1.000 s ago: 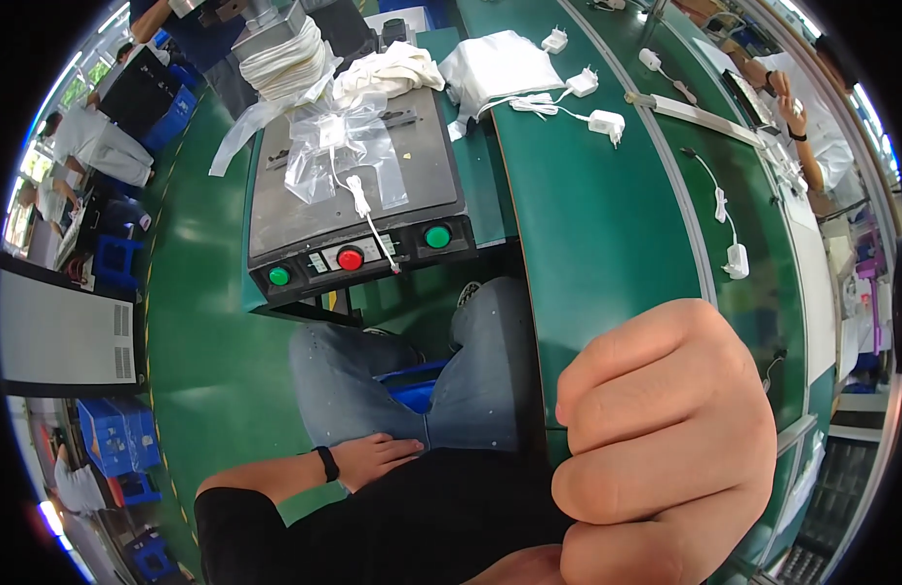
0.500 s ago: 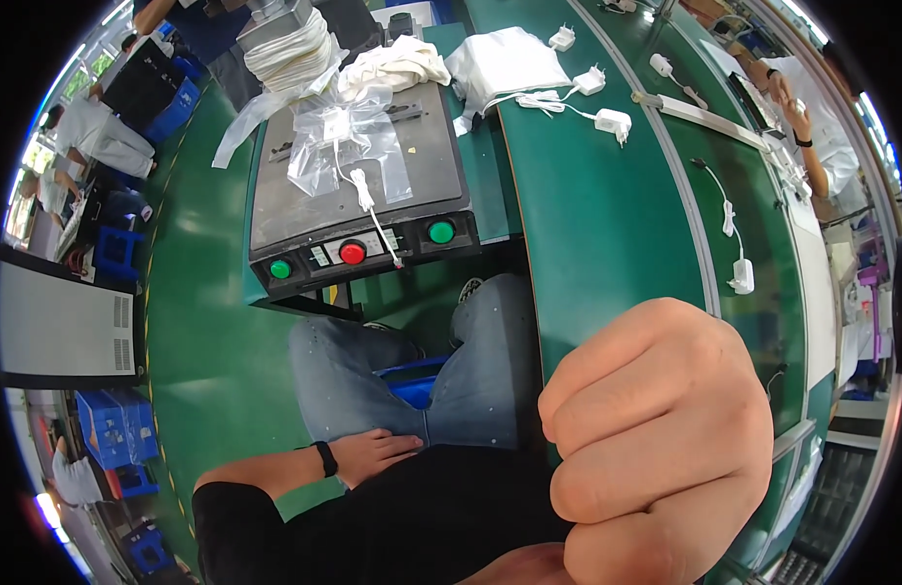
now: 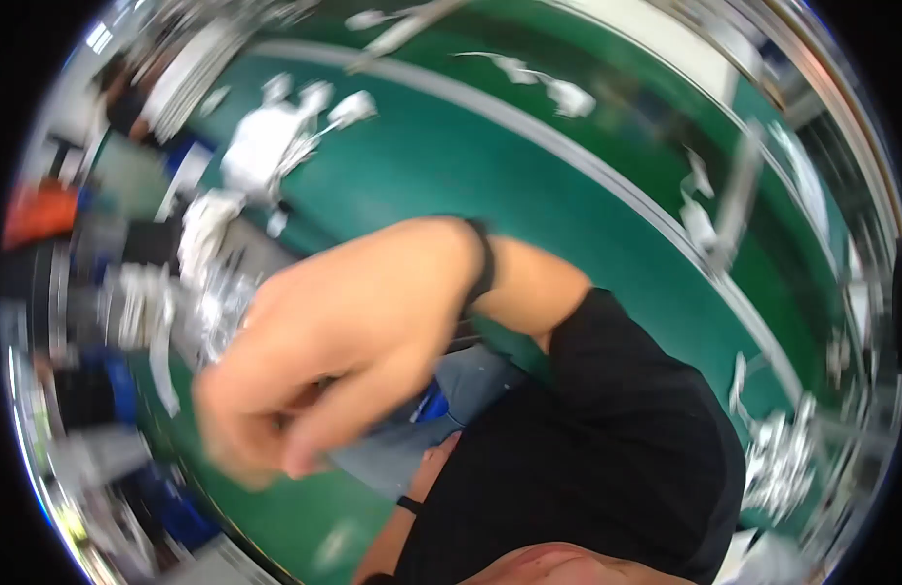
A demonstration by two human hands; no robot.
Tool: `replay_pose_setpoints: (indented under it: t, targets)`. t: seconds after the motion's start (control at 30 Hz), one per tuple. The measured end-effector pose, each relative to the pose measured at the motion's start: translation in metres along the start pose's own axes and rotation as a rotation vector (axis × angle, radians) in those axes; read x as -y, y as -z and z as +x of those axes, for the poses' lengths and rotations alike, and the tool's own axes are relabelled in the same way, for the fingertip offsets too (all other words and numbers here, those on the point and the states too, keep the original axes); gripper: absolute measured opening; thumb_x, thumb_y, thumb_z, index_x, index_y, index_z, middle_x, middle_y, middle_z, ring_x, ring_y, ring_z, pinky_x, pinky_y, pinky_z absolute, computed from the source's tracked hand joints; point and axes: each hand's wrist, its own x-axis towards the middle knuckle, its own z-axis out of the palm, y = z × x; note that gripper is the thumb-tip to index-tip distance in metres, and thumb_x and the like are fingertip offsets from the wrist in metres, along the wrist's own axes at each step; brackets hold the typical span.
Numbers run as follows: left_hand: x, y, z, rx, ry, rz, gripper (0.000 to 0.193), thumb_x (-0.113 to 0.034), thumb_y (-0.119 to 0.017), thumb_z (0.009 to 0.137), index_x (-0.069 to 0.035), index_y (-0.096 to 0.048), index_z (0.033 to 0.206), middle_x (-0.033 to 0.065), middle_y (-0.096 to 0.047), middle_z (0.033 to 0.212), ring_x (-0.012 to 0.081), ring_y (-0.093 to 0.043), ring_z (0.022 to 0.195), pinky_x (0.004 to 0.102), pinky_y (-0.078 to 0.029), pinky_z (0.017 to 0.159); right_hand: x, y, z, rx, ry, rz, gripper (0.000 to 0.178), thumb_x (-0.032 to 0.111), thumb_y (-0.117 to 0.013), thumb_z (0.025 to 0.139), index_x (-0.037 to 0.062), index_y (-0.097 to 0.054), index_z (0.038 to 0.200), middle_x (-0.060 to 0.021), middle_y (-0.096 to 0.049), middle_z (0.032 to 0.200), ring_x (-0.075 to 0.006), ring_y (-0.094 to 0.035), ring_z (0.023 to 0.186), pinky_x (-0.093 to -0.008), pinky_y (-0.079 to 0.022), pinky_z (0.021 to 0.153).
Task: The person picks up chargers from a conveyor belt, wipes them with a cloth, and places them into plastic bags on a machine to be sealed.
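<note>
My right hand (image 3: pixel 344 336) is close in front of me, large and blurred, above my lap. A black band (image 3: pixel 482 263) circles its wrist. Its fingers curl toward the thumb in a loose fist; I cannot make out anything inside. It blocks most of the dark machine box behind it. Beside its knuckles shows a clear plastic bag (image 3: pixel 222 307), partly covered. My left hand (image 3: pixel 436 466) lies on my thigh, fingers laid flat as far as they show, and much of it is hidden by my black shirt.
On the green bench (image 3: pixel 451 171) lie a white package (image 3: pixel 266 141) and a white plug adapter (image 3: pixel 353 107) with its cable. Past the metal rail (image 3: pixel 578 161) sits another white charger (image 3: pixel 571 97). A bundle of white cables (image 3: pixel 781 458) is at the right. Crumpled white cloth (image 3: pixel 207 229) lies on the left.
My view has swung right, so the bench now fills the upper middle. My right fist has shifted from lower right to left of centre, its grip looser. My left hand still rests on my lap.
</note>
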Motion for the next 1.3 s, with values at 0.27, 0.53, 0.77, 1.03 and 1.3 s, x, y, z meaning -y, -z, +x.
replay_pose_setpoints:
  t: [0.27, 0.53, 0.77, 1.03, 1.3]
  targets:
    - [0.029, 0.005, 0.004, -0.104, -0.033, -0.057, 0.046, -0.018, -0.059, 0.096, -0.005, -0.055, 0.140, 0.0218, -0.065, 0.122, 0.0382, -0.062, 0.108, 0.0412, -0.046, 0.098, 0.164, 0.009, -0.136, -0.549, -0.406, -0.972, 0.049, 0.012, -0.072, 0.088, -0.0005, -0.057, 0.133, -0.0144, -0.070, 0.118, -0.0292, -0.066, 0.106, -0.0382, -0.050, 0.094]
    - [0.044, -0.003, 0.000, -0.134, 0.089, -0.146, 0.057, -0.020, -0.064, 0.092, -0.008, -0.048, 0.146, 0.0198, -0.062, 0.130, 0.0363, -0.056, 0.121, 0.0435, -0.045, 0.100, 0.187, -0.031, -0.349, -0.292, -2.146, -1.907, 0.049, 0.047, -0.068, 0.085, -0.0006, -0.070, 0.094, -0.0231, -0.070, 0.094, -0.0385, -0.067, 0.090, -0.0464, -0.052, 0.079]
    - [-0.026, 0.172, -0.008, -0.420, -0.267, 0.451, 0.025, -0.024, -0.072, 0.082, -0.006, -0.069, 0.099, 0.0123, -0.068, 0.092, 0.0311, -0.065, 0.083, 0.0438, -0.049, 0.077, 0.222, -0.037, -0.293, -1.729, -0.942, -1.162, 0.048, 0.034, -0.059, 0.098, 0.0038, -0.057, 0.136, -0.0076, -0.066, 0.109, -0.0202, -0.066, 0.090, -0.0308, -0.052, 0.067]
    - [0.004, 0.337, 0.043, -1.303, -0.424, -1.144, 0.027, -0.014, -0.065, 0.096, -0.003, -0.056, 0.119, 0.0058, -0.063, 0.107, 0.0137, -0.063, 0.085, 0.0272, -0.049, 0.070, 0.060, 0.057, -0.181, -0.797, -0.513, -0.361, 0.081, 0.031, -0.079, 0.084, 0.0031, -0.038, 0.148, 0.0031, -0.048, 0.083, -0.0067, -0.043, 0.064, -0.0211, -0.035, 0.053]
    - [0.023, 0.357, 0.054, -0.664, -0.445, -1.608, 0.024, -0.022, -0.053, 0.103, -0.003, -0.060, 0.115, -0.0027, -0.050, 0.071, 0.0075, -0.038, 0.052, 0.0253, -0.032, 0.051, -0.222, 0.047, -0.029, -0.481, -0.619, 0.329, 0.052, 0.035, -0.075, 0.088, 0.0041, -0.057, 0.126, -0.0095, -0.060, 0.116, -0.0189, -0.058, 0.083, -0.0338, -0.050, 0.066]
